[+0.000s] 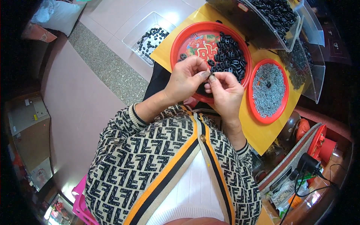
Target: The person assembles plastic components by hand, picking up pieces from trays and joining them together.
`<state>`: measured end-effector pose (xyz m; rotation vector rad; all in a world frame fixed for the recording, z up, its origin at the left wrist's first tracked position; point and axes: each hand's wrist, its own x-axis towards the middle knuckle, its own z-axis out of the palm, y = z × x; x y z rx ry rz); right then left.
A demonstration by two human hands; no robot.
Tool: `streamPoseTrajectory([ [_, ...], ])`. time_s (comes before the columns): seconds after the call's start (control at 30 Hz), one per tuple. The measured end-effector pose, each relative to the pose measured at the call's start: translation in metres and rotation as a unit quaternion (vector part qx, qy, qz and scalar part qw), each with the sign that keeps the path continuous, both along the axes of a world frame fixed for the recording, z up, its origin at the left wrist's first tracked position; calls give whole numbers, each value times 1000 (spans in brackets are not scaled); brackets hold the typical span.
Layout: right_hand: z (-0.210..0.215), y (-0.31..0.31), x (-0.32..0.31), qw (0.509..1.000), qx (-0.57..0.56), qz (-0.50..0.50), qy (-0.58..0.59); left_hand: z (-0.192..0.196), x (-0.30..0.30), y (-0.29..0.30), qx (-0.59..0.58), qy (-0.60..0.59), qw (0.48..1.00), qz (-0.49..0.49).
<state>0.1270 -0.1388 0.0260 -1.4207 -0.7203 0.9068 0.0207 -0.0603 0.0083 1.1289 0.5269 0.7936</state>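
1. Head view, hands: left hand (186, 77) and right hand (225, 91) brought together just above the near rim of the big red tray (179, 44), fingertips almost touching.
2. Grip: thumb and forefinger of each hand pinched together on a small dark piece (208, 76) held between them; too small to tell its exact shape, or whether one piece or two.
3. Supply: a heap of black plastic parts (229, 55) lying on the right half of the big red tray, just beyond the fingertips; a few strays at the tray's left edge.
4. Further right: a small red plate (255, 108) filled with little grey metal bits (269, 90), on the same yellow tabletop (262, 135).
5. Far side: clear bin (258, 30) of more black parts tilted over the table; on the floor to the left, a clear floor tub (140, 32) with a scattering of black pieces.
6. Step in hand, as a judgement: fitting or pressing something together at the fingertips, mid-assembly.
7. Next move, as a judgement: calls for steady pinch pressure and keeping the piece square between the fingertips.
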Motion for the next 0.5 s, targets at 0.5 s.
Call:
streamPoseTrajectory([
  [0.5, 4, -20, 33, 994, 30, -50, 96, -5, 23, 58, 512, 201, 834, -46],
])
